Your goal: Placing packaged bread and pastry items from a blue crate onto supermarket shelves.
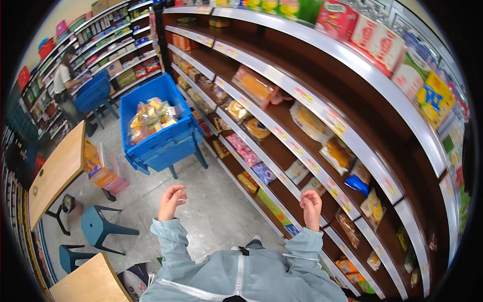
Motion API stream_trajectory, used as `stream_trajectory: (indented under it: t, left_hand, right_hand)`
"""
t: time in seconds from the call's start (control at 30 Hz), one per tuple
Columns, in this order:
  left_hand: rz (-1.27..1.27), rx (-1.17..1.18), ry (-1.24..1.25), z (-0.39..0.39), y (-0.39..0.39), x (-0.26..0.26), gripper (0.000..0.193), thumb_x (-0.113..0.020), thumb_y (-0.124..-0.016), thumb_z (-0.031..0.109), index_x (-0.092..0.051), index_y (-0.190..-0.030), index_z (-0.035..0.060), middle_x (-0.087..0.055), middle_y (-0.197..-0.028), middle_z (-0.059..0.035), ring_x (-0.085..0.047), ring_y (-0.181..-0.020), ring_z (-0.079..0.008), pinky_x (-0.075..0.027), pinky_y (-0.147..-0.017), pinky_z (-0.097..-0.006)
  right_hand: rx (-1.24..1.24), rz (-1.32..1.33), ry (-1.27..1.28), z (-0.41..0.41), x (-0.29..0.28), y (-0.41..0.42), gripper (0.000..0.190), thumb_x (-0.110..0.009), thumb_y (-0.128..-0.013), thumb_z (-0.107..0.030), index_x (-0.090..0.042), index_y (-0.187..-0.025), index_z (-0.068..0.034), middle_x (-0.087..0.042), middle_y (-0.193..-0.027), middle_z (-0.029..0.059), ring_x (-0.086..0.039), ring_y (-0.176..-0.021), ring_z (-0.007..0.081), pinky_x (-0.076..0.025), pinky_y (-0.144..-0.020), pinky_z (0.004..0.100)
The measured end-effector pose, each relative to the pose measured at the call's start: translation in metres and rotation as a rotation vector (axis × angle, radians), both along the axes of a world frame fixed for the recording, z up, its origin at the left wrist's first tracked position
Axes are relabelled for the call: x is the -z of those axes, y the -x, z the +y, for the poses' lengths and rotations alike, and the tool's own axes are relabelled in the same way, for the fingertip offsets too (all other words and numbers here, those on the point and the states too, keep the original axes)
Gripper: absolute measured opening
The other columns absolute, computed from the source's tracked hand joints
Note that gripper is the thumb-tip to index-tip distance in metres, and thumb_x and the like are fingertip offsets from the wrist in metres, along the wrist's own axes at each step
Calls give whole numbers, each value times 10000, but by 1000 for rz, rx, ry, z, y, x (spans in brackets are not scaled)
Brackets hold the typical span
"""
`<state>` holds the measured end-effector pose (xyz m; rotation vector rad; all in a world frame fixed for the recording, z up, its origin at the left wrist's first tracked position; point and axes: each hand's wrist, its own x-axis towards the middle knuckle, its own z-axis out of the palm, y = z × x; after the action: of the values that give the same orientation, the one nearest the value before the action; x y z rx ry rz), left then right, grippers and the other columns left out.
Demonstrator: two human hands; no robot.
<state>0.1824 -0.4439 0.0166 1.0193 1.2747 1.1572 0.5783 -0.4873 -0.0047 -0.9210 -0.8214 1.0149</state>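
Note:
Both my hands are raised in front of my body, with loosely curled fingers and nothing in them. My left hand (172,202) hangs over the grey tiled floor, below a blue plastic crate (162,145) that holds packaged foods (153,117). Nearer the shelving is my right hand (311,209), in front of the edge of a lower shelf; I cannot tell whether it touches it. On the brown shelves around it lie a blue-ended bread bag (357,177), a bagged yellow bread (337,154), a large packaged loaf (254,85) and pink packs (242,150).
Left are a wooden table (62,166), cardboard boxes (103,166), a small bin (71,204) and blue plastic stools (100,228). Another tabletop (86,281) stands close at lower left. Farther back, a person (64,83) stands beside another blue crate (93,90). Cartons (377,41) line the top shelf.

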Motion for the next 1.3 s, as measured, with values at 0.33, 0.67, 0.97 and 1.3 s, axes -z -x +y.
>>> stream_trajectory:
  t: [0.33,0.67,0.97,1.3]
  left_hand:
    - [-13,-179,50,78,60,10,172,-459,-780,161,-510,-915,67,-522,-743,-5,-503,-699,-93,-403,-607,-216]
    - [153,-163,61,285,117,17,193,-478,-776,200,-504,-927,83,-526,-761,-12,-501,-700,-95,-409,-569,-228]
    - [418,16,408,472,184,144,317,-527,-719,310,-512,-921,66,-527,-713,-16,-489,-643,-124,-405,-507,-265]
    - [124,288,723,605,175,245,363,-546,-687,391,-508,-889,91,-514,-745,-40,-495,-677,-199,-422,-550,-319]
  right_hand:
    - [-328,-40,53,166,17,70,108,-468,-719,2,-477,-820,-34,-476,-701,14,-416,-587,63,-332,-512,179]
    - [-429,-122,7,330,-6,103,167,-463,-732,-91,-489,-881,-22,-515,-758,26,-482,-700,89,-379,-623,196]
    - [-332,-99,37,356,-10,112,202,-463,-723,-92,-478,-909,-16,-503,-786,37,-450,-714,94,-372,-639,214]
    - [81,10,141,300,7,179,212,-488,-734,-124,-481,-922,-26,-515,-835,39,-459,-735,90,-370,-660,206]
